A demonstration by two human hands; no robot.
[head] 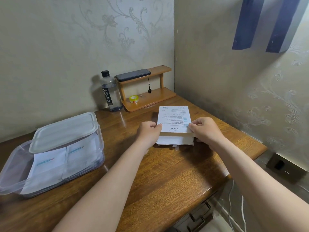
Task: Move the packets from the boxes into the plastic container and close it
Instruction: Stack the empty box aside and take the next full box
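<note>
- A white cardboard box (174, 120) lies flat on the wooden table (167, 173), towards its far right part and well apart from the plastic container (11, 185) on the left.
- The box's top face is printed with small lines of text, a QR code at the far end and a few teal marks along the right edge. A raw brown cardboard edge runs along its near end, with a white front wall and small tabs below.
- The left hand (148, 133) grips the box's near-left corner, thumb on top and fingers curled down the side.
- The right hand (206, 129) holds the near-right corner the same way.
- The container is clear and rectangular with rounded corners. Its translucent lid (65, 131) rests askew over the far half, leaving the near half uncovered.
- Inside lie white packets (48, 166) with a teal stripe, two side by side on top.
- Against the wall stand a water bottle (110, 92) and a small wooden shelf (150, 97) carrying a phone (133, 74) and a roll of tape (133, 99).
</note>
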